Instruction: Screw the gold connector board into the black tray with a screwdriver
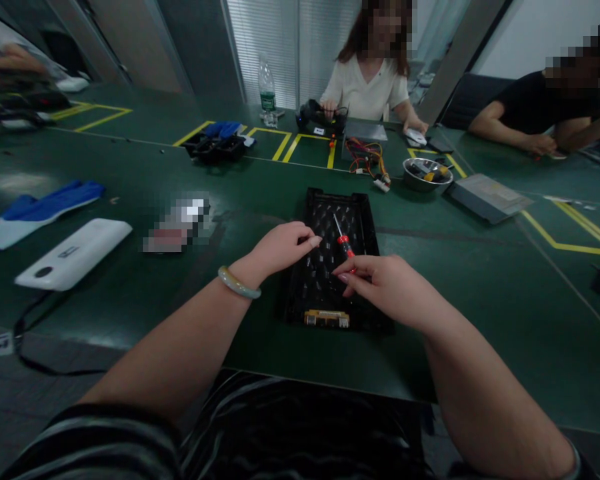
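A flat black perforated tray-like part (360, 213) lies on the green table in front of me, with a gold connector strip (327, 319) at its near edge. My left hand (280, 248) rests on its left side, fingers curled in a pinch on something I cannot make out. My right hand (387, 287) is closed on a small screwdriver (344, 241) with a red handle, its thin shaft pointing away over the part.
A white device (73, 253) and blue gloves (50, 203) lie at the left. Across the table sit two other people, with a metal bowl (427, 175), loose wires (367, 160), a black tray (215, 143), a water bottle (267, 87) and a grey drive (487, 197).
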